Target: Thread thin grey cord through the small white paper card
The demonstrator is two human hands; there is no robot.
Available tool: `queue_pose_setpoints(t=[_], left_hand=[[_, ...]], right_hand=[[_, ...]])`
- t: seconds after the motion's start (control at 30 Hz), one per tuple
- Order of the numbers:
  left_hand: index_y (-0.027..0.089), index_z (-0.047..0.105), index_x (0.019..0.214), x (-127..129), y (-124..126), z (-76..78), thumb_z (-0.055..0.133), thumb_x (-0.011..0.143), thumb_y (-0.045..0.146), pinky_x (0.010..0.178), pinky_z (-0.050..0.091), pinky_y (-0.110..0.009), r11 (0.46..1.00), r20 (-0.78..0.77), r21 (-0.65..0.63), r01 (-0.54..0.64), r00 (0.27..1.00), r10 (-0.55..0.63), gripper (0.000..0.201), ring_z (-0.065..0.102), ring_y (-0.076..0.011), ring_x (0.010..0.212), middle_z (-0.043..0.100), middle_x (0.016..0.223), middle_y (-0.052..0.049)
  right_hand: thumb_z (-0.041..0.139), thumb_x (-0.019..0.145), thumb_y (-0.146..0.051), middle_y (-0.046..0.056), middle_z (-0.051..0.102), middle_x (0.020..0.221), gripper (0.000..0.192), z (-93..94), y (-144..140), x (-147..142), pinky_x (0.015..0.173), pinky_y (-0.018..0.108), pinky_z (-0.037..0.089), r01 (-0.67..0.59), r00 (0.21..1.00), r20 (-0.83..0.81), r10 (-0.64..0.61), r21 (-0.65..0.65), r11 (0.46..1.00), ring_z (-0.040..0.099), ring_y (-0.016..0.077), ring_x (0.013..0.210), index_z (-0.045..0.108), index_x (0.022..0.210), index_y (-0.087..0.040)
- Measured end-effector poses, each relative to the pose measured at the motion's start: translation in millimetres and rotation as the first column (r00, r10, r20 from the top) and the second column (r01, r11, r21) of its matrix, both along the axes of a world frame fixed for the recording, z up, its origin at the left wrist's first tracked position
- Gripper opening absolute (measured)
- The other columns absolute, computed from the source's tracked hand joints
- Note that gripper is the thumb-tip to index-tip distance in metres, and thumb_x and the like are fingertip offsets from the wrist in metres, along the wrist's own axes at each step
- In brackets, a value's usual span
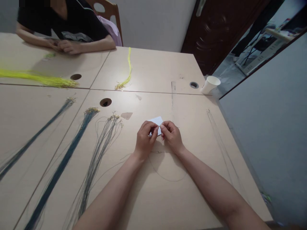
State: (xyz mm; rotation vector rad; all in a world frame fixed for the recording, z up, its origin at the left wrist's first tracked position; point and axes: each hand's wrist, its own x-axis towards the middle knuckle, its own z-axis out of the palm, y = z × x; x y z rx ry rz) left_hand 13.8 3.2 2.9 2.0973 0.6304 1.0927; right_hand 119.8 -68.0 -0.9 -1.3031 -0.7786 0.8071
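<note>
My left hand (pixel 145 138) and my right hand (pixel 173 136) meet over the table, thumb and forefinger of each pinched together. Between the fingertips shows a tiny gold-coloured fitting (pixel 159 126); its exact shape is too small to make out. Under the hands lies a small white card (pixel 157 120), partly covered by the fingers. A thin grey cord (pixel 168 180) curves in a loop on the table between my forearms. Left of my left hand rests a loose bundle of grey-green cords (pixel 99 153) with gold-coloured ends.
Two dark green cord bundles (pixel 69 156) (pixel 35 135) lie further left. Yellow cords (pixel 35 77) (pixel 129 65) lie beyond. A clear ruler (pixel 172 95), a white cup (pixel 211 84) and a few thin cords (pixel 220 143) are to the right. Across the table sits another person, hands (pixel 68 46) together.
</note>
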Motion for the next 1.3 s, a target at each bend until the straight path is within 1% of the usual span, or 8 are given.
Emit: queue_pose_setpoints(t=[0.33, 0.67, 1.1, 1.3], left_hand=[[0.016, 0.053, 0.079, -0.5, 0.0, -1.0, 0.053, 0.081, 0.013, 0.056, 0.039, -0.021, 1.0, -0.002, -0.007, 0.005, 1.0, -0.005, 0.003, 0.047, -0.0087, 0.065, 0.052, 0.075, -0.001], [0.016, 0.052, 0.077, 0.0, 0.6, -1.0, 0.053, 0.08, 0.013, 0.056, 0.039, -0.021, 1.0, -0.001, -0.001, 0.011, 1.0, -0.011, 0.004, 0.046, -0.0088, 0.063, 0.051, 0.073, -0.001], [0.016, 0.053, 0.079, -0.2, 1.1, -1.3, 0.052, 0.082, 0.014, 0.055, 0.039, -0.022, 1.0, 0.004, -0.006, 0.014, 1.0, -0.014, 0.004, 0.046, -0.0095, 0.064, 0.052, 0.074, -0.001], [0.017, 0.052, 0.078, -0.5, 0.8, -0.6, 0.052, 0.082, 0.015, 0.055, 0.038, -0.021, 0.999, -0.014, -0.029, 0.019, 1.0, -0.019, 0.004, 0.046, -0.0092, 0.064, 0.051, 0.074, -0.001]], right_hand=[[0.053, 0.081, -0.034, -0.007, 0.048, 0.051, 0.015, -1.4, -0.2, 0.6, 0.047, 0.022, 0.036, 0.001, 1.0, 0.015, -0.001, -0.006, 1.0, 0.045, 0.0079, 0.043, 0.051, 0.078, -0.019], [0.053, 0.081, -0.034, -0.007, 0.047, 0.05, 0.015, 0.5, 0.4, 0.3, 0.046, 0.022, 0.036, 0.007, 1.0, 0.028, -0.006, -0.018, 1.0, 0.045, 0.0081, 0.042, 0.051, 0.078, -0.019], [0.053, 0.081, -0.032, -0.007, 0.047, 0.05, 0.014, -0.8, -0.4, 0.6, 0.046, 0.022, 0.036, 0.005, 1.0, 0.006, -0.005, -0.002, 1.0, 0.045, 0.008, 0.042, 0.051, 0.078, -0.019], [0.053, 0.081, -0.032, -0.007, 0.048, 0.051, 0.014, -1.2, -0.2, 0.2, 0.046, 0.022, 0.036, 0.003, 1.0, 0.014, -0.003, 0.001, 1.0, 0.045, 0.008, 0.042, 0.051, 0.078, -0.019]])
